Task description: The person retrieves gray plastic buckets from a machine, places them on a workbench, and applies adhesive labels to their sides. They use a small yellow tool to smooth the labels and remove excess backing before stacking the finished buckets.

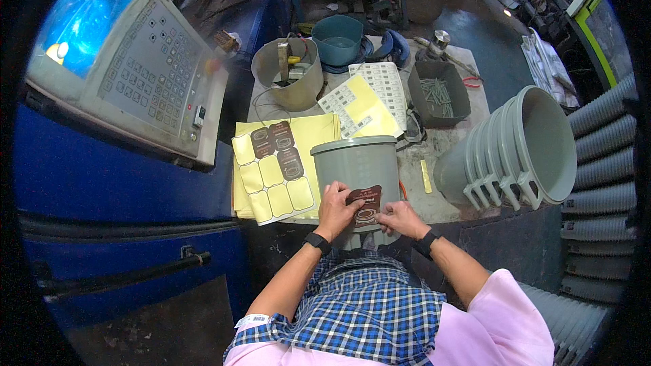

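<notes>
A grey bucket [354, 159] stands upright at the table's front edge, before my body. A dark brown label [365, 198] lies against its front. My left hand [336, 209] has its thumb on the label's left part, fingers curled beside it. My right hand [400, 219] pinches at the label's lower right edge. Left of the bucket, a label sheet [272, 167] with brown labels and bare yellow backings lies on larger yellow sheets [320, 125]. A thin yellow strip [426, 176] lies to the right.
Nested grey buckets [546, 152] lie sideways at right, beside stacked grey items [597, 169]. Behind are a grey bin [288, 98], teal bin [336, 41], dark box of rods [439, 112] and printed sticker sheets [385, 81] on the table [473, 54]. A machine control panel [142, 81] flanks me at left.
</notes>
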Motion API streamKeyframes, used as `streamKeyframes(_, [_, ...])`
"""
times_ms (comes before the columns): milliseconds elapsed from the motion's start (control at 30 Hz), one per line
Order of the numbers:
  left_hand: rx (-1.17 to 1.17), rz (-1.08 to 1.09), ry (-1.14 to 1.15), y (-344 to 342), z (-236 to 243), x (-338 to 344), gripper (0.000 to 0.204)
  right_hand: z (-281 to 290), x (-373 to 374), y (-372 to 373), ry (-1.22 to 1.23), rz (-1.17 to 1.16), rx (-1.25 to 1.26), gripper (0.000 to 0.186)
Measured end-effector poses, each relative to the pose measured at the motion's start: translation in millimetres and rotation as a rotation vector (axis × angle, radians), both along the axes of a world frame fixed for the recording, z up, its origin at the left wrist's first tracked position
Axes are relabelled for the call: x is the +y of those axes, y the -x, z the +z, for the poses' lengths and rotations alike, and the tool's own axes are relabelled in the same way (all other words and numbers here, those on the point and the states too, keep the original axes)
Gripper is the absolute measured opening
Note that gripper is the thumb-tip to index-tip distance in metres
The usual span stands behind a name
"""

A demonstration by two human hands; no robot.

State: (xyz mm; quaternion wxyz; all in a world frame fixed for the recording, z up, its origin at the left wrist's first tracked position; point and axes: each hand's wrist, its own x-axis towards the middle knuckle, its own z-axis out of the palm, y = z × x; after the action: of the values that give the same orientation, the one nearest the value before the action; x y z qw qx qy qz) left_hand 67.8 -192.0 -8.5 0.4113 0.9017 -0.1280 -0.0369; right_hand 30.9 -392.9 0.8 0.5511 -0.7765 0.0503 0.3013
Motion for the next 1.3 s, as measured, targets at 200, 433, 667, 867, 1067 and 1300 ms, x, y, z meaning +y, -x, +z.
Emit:
streamKeyframes(200, [-0.005,-0.005,-0.003,-0.3,0.3,0.3,0.025,-1.3,-0.2,-1.7,0.022,0.016,-0.018,0.027])
streamKeyframes(433, [0.008,-0.004,-0.005,-0.4,2.5,-0.1,0.025,-1.4,0.0,-1.9,-0.008,-0.011,0.026,0.026])
streamKeyframes(667, [0.015,0.012,-0.021,0.0,2.3,-2.0,0.021,-4.7,-1.1,-2.4,-0.013,-0.017,0.056,0.026])
streamKeyframes(867, [-0.003,0.022,-0.01,1.4,2.5,-2.9,0.021,-6.4,-1.5,-2.0,-0.002,-0.02,0.053,0.026])
streamKeyframes(1067, [-0.011,0.008,-0.019,1.7,2.9,-2.1,0.023,-4.8,-1.7,-2.3,-0.011,-0.025,0.041,0.026])
streamKeyframes(1300, [-0.01,0.011,-0.022,2.0,2.1,-1.7,0.024,-4.4,-1.8,-2.9,0.011,-0.018,0.038,0.025])
